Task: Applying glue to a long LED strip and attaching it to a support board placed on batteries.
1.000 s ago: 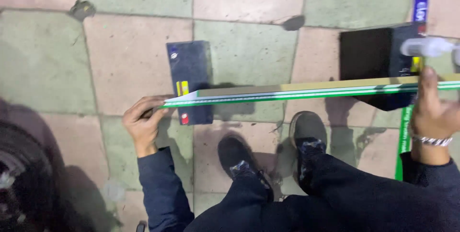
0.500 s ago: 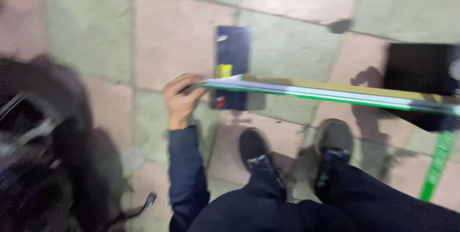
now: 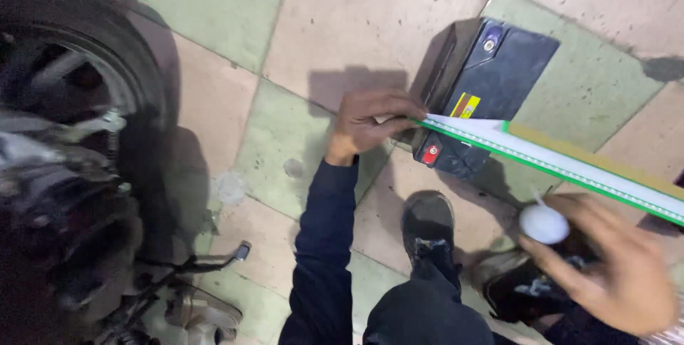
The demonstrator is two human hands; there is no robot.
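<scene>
Head cam looking straight down at a tiled floor (image 3: 342,17) of pale green and pinkish squares. Sitting on it is a dark box-shaped battery (image 3: 491,81), lying flat, with a small yellow label (image 3: 464,105) near its lower edge, a little red patch (image 3: 429,154) on the corner closest to the person, and a round terminal-looking spot up top.

Across the battery runs a long flat strip (image 3: 563,163), white in the middle with thin green edges and a tan or cardboard-coloured band along the far side. It starts at the battery's near edge and goes off toward the right side of frame.

Left hand (image 3: 370,120) is pinching the strip's end, fingers closed around it right beside the battery. Right hand (image 3: 605,266) is blurry, fingers curled around a small white round thing (image 3: 543,224), just below the strip.

Black shoes (image 3: 427,227) sit under all that, and a motorbike wheel (image 3: 78,103) fills the left side, well apart from the battery.
</scene>
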